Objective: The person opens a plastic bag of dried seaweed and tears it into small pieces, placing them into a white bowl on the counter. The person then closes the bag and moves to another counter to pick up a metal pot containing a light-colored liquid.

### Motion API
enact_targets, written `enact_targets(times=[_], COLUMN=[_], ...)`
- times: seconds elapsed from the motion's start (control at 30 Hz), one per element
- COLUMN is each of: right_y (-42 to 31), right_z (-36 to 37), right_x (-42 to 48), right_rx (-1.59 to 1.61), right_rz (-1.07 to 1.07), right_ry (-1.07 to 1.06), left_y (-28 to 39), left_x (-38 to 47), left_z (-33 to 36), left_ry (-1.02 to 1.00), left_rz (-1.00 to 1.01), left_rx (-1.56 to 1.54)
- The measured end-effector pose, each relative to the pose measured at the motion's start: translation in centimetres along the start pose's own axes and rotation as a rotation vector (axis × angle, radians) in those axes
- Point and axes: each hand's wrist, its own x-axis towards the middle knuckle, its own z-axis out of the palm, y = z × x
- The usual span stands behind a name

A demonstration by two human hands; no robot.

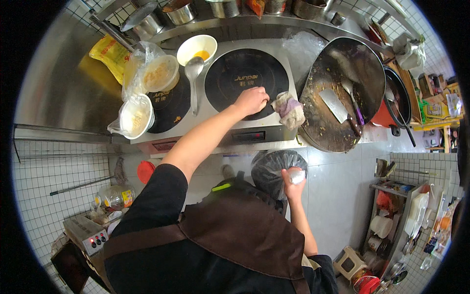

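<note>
My left hand [252,101] is over the front of the right-hand induction hob [235,81], its fingers curled; whether anything is in them cannot be told. Beside it, at the hob's front corner, lies a crumpled purple and beige cloth [288,109]. My right hand [293,185] is lower, in front of the counter, closed around a shiny silver object [297,177] of unclear kind. Below and behind that hand is a bin lined with a black plastic bag [270,165]. A metal ladle [194,68] rests left of the hob, its bowl against a white bowl [185,51] with yellow liquid.
A round chopping board [315,125] at right carries a cleaver [334,105] and a purple-handled spoon [353,97]. On the left stand a clear lidded tub [161,73] and a bagged white bowl [137,117]. Metal pots [224,8] line the back shelf.
</note>
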Motion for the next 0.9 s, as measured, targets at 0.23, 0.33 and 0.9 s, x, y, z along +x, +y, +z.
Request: enact_targets(times=[0.23, 0.33, 0.9], right_y=[-0.4, -0.6, -1.6], right_z=[-1.2, -1.2, 0.4], right_x=[0.9, 1.1, 0.9], right_rx=[0.031, 0.026, -0.049], right_rz=[0.047, 0.048, 0.056], right_ry=[0.026, 0.063, 0.034], left_y=[-0.2, -2.9, -7.7], left_x=[1.1, 4.7, 8.5], left_z=[-13.8, -29.2, -53.9], left_ry=[0.418, 0.756, 0.705], left_rz=[-0.111, 0.054, -0.593], left_rx=[-0.286, -0.137, 0.512])
